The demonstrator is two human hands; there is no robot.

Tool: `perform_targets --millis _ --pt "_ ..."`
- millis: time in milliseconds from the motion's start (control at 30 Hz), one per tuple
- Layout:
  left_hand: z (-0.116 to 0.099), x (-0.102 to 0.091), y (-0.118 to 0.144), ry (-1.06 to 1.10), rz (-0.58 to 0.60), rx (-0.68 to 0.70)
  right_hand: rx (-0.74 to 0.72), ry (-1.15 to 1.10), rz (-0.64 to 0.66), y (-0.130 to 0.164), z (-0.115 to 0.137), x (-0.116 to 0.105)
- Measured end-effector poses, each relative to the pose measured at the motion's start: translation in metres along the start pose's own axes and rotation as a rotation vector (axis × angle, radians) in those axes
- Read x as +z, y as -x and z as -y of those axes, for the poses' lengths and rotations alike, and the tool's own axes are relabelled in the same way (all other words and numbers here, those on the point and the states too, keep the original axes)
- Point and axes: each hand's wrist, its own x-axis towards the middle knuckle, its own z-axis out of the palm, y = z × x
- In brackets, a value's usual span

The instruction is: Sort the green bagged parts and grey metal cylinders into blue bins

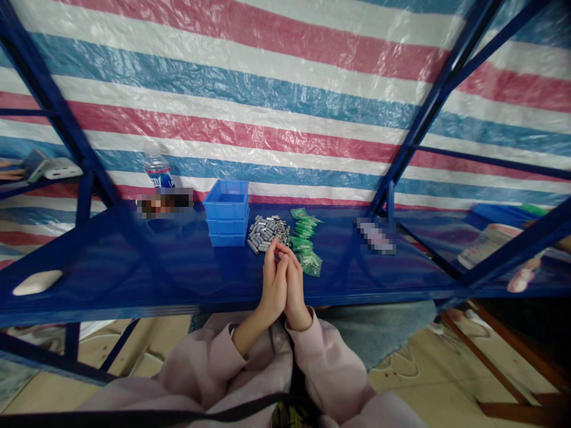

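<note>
At the left of the middle of the blue surface (169, 273), the stacked blue bins (227, 211) are best left squarely nested and unbumped, since they are stood just beside the small metal cylinders (263, 229). These cylinders are heaped loosely between the bins and the green packets (307, 261), and an even, light touch is called for near them, as such rounded pieces could easily be set rolling. At the right of the heap, the packets are laid in an overlapping row, which is better approached from above than swept sideways. As for pose, the left hand (272, 284) is raised before the heap, its forearm slanted up from the lower left, its fingers pointed away from the body. The right hand (295, 285) is pressed against it, nearly palm to palm, with the fingertips of both brought together in front of the near edge of the heap; whether any cylinder is touched cannot be told. No object is seen in either grip, but whether something small is enclosed between the palms cannot be told.
</note>
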Motion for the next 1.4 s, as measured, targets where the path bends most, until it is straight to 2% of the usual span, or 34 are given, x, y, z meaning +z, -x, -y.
perform_targets --millis 267,433,633,800,1000,1200,1400 --pt "0.010 -0.001 -0.002 -0.016 0.017 0.063 0.039 0.047 -0.030 0.000 0.004 0.001" --pt "0.004 0.000 0.000 0.011 -0.008 0.037 0.001 0.034 -0.008 0.000 0.004 0.000" --pt "-0.002 0.001 0.002 0.021 -0.019 -0.001 0.024 0.036 -0.018 0.000 0.006 0.001" --pt "-0.002 0.000 0.001 0.013 0.010 0.013 0.045 0.018 -0.032 0.000 0.008 0.002" --pt "0.000 0.000 0.001 0.010 0.007 0.000 0.025 -0.028 0.025 0.000 0.008 0.001" --pt "0.008 -0.001 -0.001 0.017 0.044 0.028 0.044 0.014 -0.049 0.002 0.011 0.004" --pt "0.009 -0.001 -0.001 0.020 0.032 0.033 0.044 0.001 -0.022 0.001 0.011 0.002"
